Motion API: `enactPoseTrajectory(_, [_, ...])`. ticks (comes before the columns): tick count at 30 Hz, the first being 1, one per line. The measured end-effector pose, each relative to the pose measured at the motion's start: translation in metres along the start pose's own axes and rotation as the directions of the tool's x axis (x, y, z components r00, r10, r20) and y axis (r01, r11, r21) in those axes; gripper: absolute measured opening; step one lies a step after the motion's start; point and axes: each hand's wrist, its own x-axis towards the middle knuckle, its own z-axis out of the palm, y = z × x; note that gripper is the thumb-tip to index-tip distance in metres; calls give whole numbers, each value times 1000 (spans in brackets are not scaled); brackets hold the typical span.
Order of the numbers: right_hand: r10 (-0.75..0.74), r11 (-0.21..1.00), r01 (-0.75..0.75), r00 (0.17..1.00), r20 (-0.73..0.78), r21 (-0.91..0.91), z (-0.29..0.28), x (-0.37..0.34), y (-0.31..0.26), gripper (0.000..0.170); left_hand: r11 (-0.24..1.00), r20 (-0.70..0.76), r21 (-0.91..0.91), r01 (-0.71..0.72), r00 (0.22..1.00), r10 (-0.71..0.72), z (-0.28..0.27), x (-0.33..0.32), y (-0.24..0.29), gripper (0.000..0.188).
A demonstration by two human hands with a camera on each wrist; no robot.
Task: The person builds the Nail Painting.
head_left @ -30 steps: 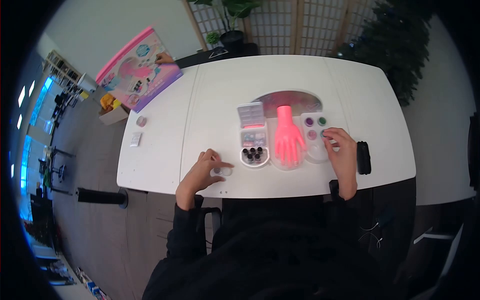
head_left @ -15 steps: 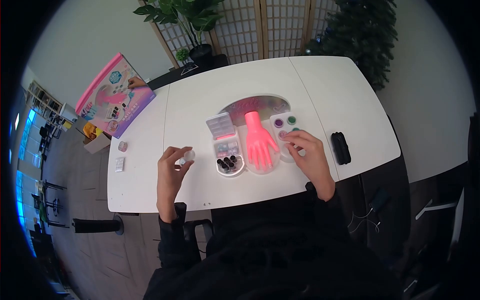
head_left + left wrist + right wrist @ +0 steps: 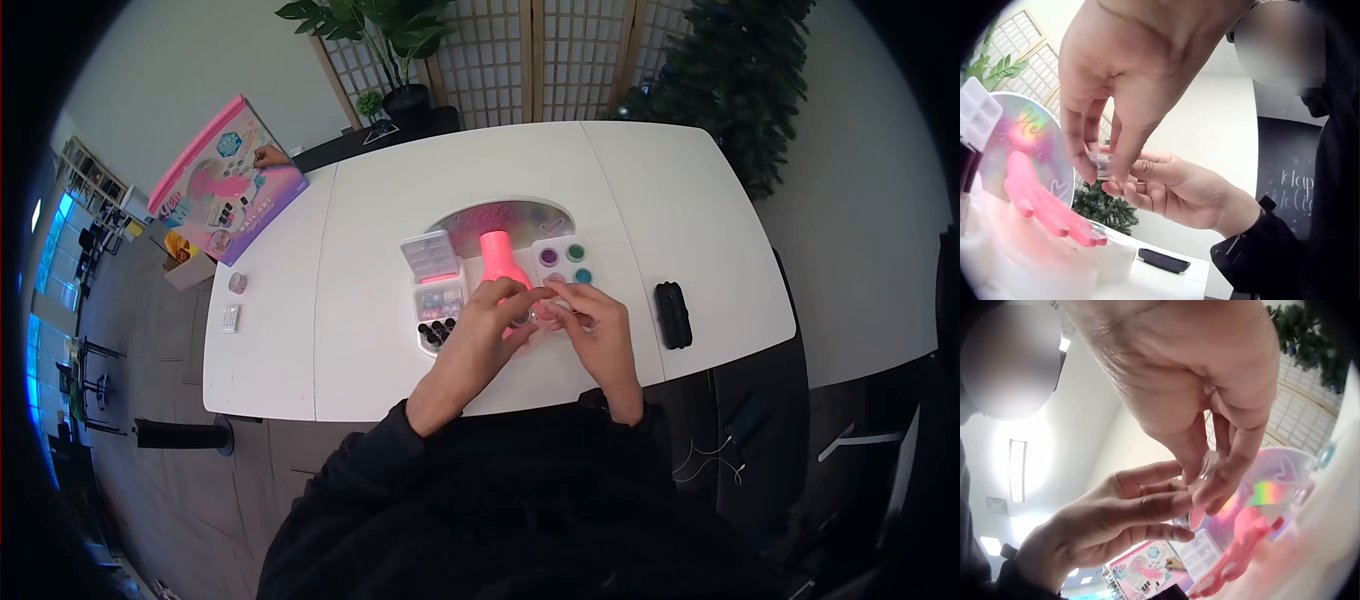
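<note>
Both hands meet in front of the pink model hand (image 3: 497,258). My left hand (image 3: 478,335) pinches a small clear jar (image 3: 1104,166) between thumb and fingers. My right hand (image 3: 602,335) pinches a clear round piece (image 3: 1209,467), right against the jar. Fingers partly cover both pieces. Behind the hands stands the nail-art set, with a silvery arched backboard (image 3: 515,212). To its left are an open lidded box (image 3: 430,257) and several black-capped bottles (image 3: 436,332), partly hidden by my left hand. Purple (image 3: 549,257), green (image 3: 575,253) and teal (image 3: 583,276) pots sit at its right.
A pink and purple kit box (image 3: 225,185) stands at the table's left corner. Near it lie a small jar (image 3: 238,283) and a small white sheet (image 3: 231,319). A black case (image 3: 673,315) lies on the right of the white table (image 3: 370,220).
My left hand has swung right with the clear jar, from the table's left side to the set. My right hand has come away from the pots, and the two hands now meet.
</note>
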Motion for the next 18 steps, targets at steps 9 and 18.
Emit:
enactPoseTrajectory(9, [35,995,-55,974,-223,-87,-48,-4,33,34,1000,111,15,11,994,-13,55,10,-15,36])
enactPoseTrajectory(18, [177,959,-210,969,-174,-193,-48,-7,32,34,964,87,265,-9,996,-14,76,16,-15,31])
